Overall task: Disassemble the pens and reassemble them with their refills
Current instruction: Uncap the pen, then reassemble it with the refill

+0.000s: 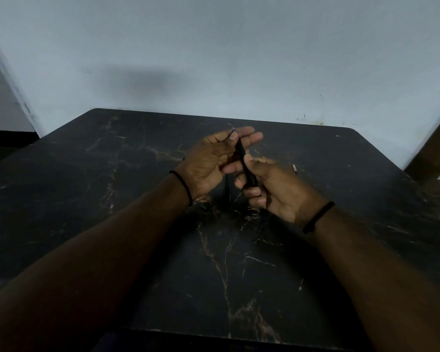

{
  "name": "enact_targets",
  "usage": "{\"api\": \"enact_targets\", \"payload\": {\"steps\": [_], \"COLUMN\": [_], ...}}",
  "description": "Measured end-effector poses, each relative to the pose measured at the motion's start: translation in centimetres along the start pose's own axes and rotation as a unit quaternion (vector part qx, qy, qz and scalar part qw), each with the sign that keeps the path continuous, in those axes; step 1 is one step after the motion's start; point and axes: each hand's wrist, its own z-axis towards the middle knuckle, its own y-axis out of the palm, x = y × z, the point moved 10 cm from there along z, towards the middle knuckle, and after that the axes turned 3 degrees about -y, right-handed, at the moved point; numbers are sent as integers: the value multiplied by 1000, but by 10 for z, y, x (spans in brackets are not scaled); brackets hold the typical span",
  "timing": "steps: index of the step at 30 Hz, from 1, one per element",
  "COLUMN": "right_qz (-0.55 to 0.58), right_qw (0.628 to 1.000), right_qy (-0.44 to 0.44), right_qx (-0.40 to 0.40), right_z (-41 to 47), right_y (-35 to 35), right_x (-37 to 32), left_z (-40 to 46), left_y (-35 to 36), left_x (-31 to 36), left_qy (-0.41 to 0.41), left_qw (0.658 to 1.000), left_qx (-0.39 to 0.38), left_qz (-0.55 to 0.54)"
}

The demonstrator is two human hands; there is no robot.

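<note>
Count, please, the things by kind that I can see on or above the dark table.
Hands: 2, left hand, right hand
Slim black plastic pen barrel, held in both hands: 1
Thin black wristbands: 2
Small pale piece lying on the dark marble-patterned table: 1
Total: 6

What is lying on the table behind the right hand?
Behind the right hand, a small pale, thin piece lies on the dark table. Too small to identify. The hand may cover more.

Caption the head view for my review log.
Both hands, left hand and right hand, hold a black pen above a dark marble table.
</note>
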Motion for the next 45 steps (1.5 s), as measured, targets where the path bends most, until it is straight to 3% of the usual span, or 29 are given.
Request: {"api": "enact_targets", "payload": {"steps": [4, 9, 14, 19, 33, 40, 45], "right_qz": [71, 40, -37, -180, -1, -56, -16], "right_qw": [996, 999, 997, 966, 995, 985, 991], "right_qy": [28, 0, -52, -123, -39, -86, -38], "right_qx": [-42, -21, 37, 136, 93, 140, 128], "right_z": [-4, -2, -2, -4, 1, -3, -2], "right_y": [5, 6, 3, -8, -15, -27, -25], "right_x": [0, -5, -15, -27, -9, -18, -10], "left_z": [0, -2, -1, -2, 4, 2, 1], "left_y": [7, 8, 9, 7, -18, -22, -24], "left_x": [2, 12, 19, 19, 9, 10, 9], "left_qy": [2, 42, 70, 82, 42, 44, 37], "left_qw": [999, 999, 997, 996, 997, 996, 995], "left_qx": [-32, -8, 2, 22, 41, 64, 65], "left_qz": [-3, -21, -24, -10, -52, -52, -58]}}
